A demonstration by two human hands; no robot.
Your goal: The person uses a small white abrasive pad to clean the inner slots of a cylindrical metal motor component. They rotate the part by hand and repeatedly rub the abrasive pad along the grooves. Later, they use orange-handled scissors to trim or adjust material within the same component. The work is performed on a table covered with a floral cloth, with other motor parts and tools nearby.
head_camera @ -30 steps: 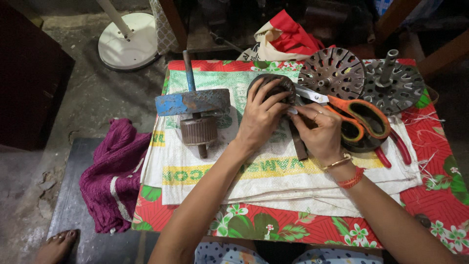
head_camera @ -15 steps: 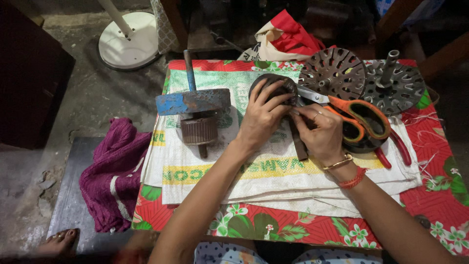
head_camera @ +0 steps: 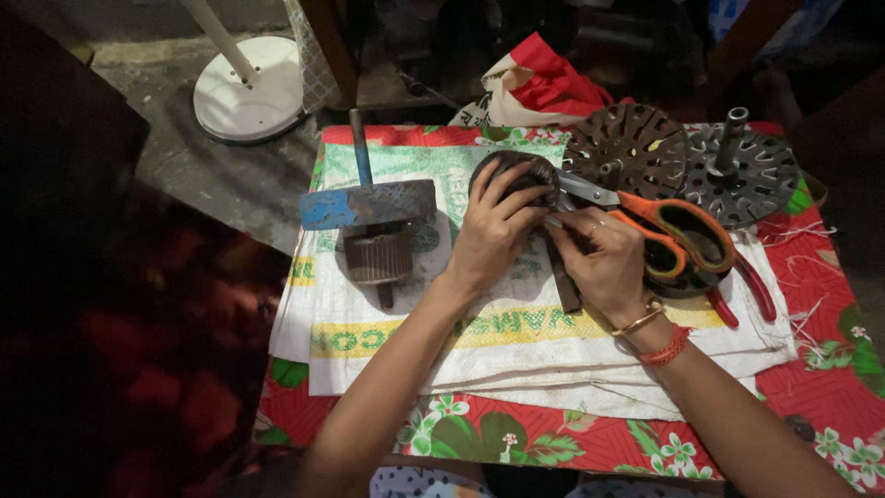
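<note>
My left hand (head_camera: 493, 231) grips a dark round wound coil (head_camera: 513, 171) resting on a white woven sack (head_camera: 516, 323). My right hand (head_camera: 604, 258) pinches the coil's right edge beside a dark flat bar (head_camera: 564, 286) that lies under the hands. Orange-handled scissors (head_camera: 668, 226) lie just right of my right hand, blades pointing at the coil. Red-handled pliers (head_camera: 742, 290) lie under the scissors. A gold bangle and a red thread circle my right wrist.
A blue-painted metal piece (head_camera: 369, 203) sits over a ribbed metal rotor (head_camera: 376, 256) to the left. Two dark perforated metal discs (head_camera: 627, 143) (head_camera: 742, 171) lie at the back right. Red floral tablecloth (head_camera: 811, 387) covers the table. A white round stand base (head_camera: 247, 88) rests on the floor.
Both hands stay on the coil with small finger shifts. A dark blurred shape now covers the left side where the purple cloth was seen.
</note>
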